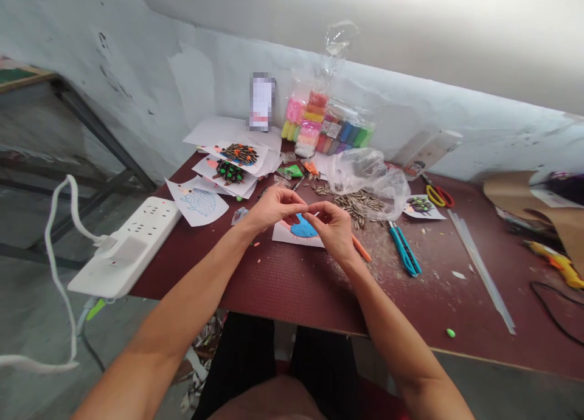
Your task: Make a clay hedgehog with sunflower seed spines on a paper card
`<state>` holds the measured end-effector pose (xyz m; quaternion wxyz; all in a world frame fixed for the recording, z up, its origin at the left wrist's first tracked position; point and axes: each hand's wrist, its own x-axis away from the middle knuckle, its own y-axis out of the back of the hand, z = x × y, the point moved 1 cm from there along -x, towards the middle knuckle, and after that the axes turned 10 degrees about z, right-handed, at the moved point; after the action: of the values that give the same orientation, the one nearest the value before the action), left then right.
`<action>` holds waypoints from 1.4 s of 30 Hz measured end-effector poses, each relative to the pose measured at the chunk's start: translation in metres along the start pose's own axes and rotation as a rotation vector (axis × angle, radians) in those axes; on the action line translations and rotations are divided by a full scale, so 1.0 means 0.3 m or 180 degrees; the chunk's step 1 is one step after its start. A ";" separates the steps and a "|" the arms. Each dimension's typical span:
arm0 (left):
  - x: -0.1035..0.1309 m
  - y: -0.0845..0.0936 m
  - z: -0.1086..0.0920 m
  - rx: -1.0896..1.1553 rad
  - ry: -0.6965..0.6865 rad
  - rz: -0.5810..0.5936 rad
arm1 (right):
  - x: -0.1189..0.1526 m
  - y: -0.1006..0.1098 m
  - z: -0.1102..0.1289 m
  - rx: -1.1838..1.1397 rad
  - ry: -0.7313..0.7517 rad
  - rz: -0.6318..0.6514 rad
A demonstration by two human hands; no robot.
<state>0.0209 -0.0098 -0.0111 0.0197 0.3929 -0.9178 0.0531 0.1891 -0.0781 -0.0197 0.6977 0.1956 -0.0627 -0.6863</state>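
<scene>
My left hand and my right hand meet fingertip to fingertip, both pinched. Whatever lies between the fingertips is too small or hidden to make out. Below them a paper card with a blue clay shape lies on the table, partly covered by my hands. Just beyond my right hand is a heap of striped sunflower seeds, spilling by a clear plastic bag. An orange stick rests beside my right wrist. Left of my left hand sits a paper with a blue hedgehog drawing.
Finished-looking seed hedgehogs lie on stacked papers at the back left. Bagged coloured clay leans on the wall near a phone. A teal utility knife, scissors, glue sticks, a glue gun lie right; a power strip left.
</scene>
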 end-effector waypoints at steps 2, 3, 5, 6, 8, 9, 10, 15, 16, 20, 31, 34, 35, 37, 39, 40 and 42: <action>-0.003 -0.001 0.004 0.0004 -0.0046 -0.0010 | 0.001 0.000 0.001 0.0156 0.0146 -0.0034; -0.004 -0.002 0.005 0.0033 -0.0097 -0.0020 | 0.001 0.000 0.001 0.0241 0.0235 -0.0055; -0.005 -0.002 0.008 0.0125 -0.0191 -0.0073 | 0.001 0.000 0.003 0.0418 0.0419 -0.0082; -0.004 -0.002 0.008 0.0166 -0.0214 -0.0101 | 0.002 0.000 0.004 0.0499 0.0502 -0.0089; -0.003 0.000 0.008 0.0195 -0.0242 -0.0132 | 0.002 0.002 0.005 0.0588 0.0620 -0.0062; -0.002 0.001 0.006 0.0173 -0.0262 -0.0134 | 0.002 0.003 0.005 0.0584 0.0639 -0.0034; -0.001 0.001 0.005 0.0129 -0.0286 -0.0125 | 0.002 0.005 0.004 0.0552 0.0628 -0.0008; -0.001 -0.001 -0.001 -0.0041 -0.0317 -0.0020 | 0.004 0.010 0.010 0.0518 0.0535 -0.0013; -0.001 -0.003 -0.001 -0.0044 -0.0295 0.0003 | 0.006 0.008 0.015 0.0572 0.0560 -0.0056; -0.001 -0.008 -0.003 -0.0127 -0.0289 0.0071 | 0.011 -0.005 0.031 0.0531 0.0420 -0.0179; 0.010 -0.014 -0.052 0.0204 -0.0080 -0.0295 | -0.010 0.024 0.030 -0.0712 -0.0138 -0.0361; 0.010 -0.022 -0.052 0.0508 -0.0008 -0.0136 | -0.002 0.012 0.028 -0.0643 -0.0167 -0.0163; 0.009 -0.023 -0.051 0.0564 0.0015 -0.0090 | 0.000 0.008 0.026 -0.0634 -0.0199 -0.0123; 0.009 -0.022 -0.049 0.0676 0.0056 0.0012 | 0.001 0.003 0.024 -0.0675 -0.0316 -0.0047; 0.013 -0.018 -0.052 0.0856 0.0081 0.0102 | 0.000 0.001 0.023 -0.0769 -0.0469 0.0081; 0.016 -0.016 -0.055 0.0948 0.0074 0.0126 | -0.001 0.001 0.024 -0.0826 -0.0533 0.0145; 0.022 -0.014 -0.061 0.1035 0.0036 0.0161 | -0.002 0.001 0.025 -0.0941 -0.0609 0.0223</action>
<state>0.0194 -0.0154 0.0079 -0.0403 0.3674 -0.9066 0.2037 0.1868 -0.0789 -0.0125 0.7332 0.0223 -0.0340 -0.6788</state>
